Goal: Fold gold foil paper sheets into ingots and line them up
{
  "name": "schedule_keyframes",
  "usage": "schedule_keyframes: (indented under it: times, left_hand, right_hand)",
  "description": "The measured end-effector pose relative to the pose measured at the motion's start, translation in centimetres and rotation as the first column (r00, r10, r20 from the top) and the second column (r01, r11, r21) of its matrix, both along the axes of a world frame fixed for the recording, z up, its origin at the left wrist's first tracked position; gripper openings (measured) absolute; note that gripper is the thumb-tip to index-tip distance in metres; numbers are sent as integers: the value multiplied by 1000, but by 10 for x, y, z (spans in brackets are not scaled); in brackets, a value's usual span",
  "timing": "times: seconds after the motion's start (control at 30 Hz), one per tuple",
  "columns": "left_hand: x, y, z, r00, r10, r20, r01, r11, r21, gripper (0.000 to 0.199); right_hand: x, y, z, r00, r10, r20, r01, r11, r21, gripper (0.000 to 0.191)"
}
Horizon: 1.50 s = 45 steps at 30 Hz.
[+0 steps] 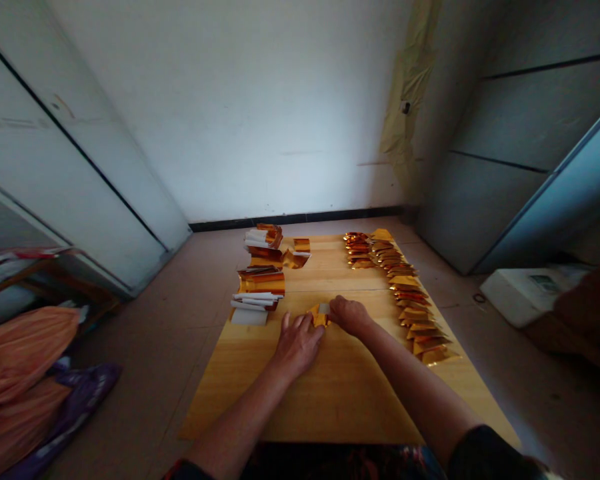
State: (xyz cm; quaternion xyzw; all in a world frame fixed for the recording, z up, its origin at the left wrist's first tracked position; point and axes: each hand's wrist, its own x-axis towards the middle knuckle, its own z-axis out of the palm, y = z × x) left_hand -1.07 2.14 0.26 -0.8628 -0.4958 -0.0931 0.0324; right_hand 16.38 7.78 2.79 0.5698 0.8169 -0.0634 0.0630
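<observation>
Right hand [350, 315]; folded paper [320, 317], shiny gold, grey

Small gold foil paper [320, 319], partly folded, pale patch showing; lies on wooden table [350, 393].

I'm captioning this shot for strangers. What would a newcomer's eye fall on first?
Probably the long row of folded gold pieces along the right side of the wooden table. Next, perhaps, the left hand and right hand at a small gold paper between them, around the table's middle. Gold-and-white sheets lie along its left side.
</observation>
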Motion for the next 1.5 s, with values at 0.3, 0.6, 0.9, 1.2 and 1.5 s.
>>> schedule_keyframes:
  times: [0.3, 0.6, 0.9, 1.2, 1.5]
  left_hand:
    - [13, -6, -2, 994, 96, 56, -94, 995, -31, 36]
    - [16, -6, -2, 991, 124, 58, -122, 992, -41, 34]
    - [15, -1, 3, 982, 151, 114, -142, 986, -84, 24]
    - [9, 35, -7, 909, 272, 315, -217, 955, -200, 6]
    - [-2, 41, -7, 955, 113, 276, -54, 976, -213, 3]
  right_hand:
    - [5, 3, -2, 983, -91, -157, 82, 995, -61, 22]
    - [21, 15, -19, 887, -166, -431, 128, 985, -116, 12]
    - [18, 8, -12, 921, -133, -367, 120, 991, -58, 22]
    - [13, -40, -18, 948, 129, -292, -76, 980, 186, 18]
    - [20, -41, -34, 831, 238, -502, -184, 971, 155, 18]
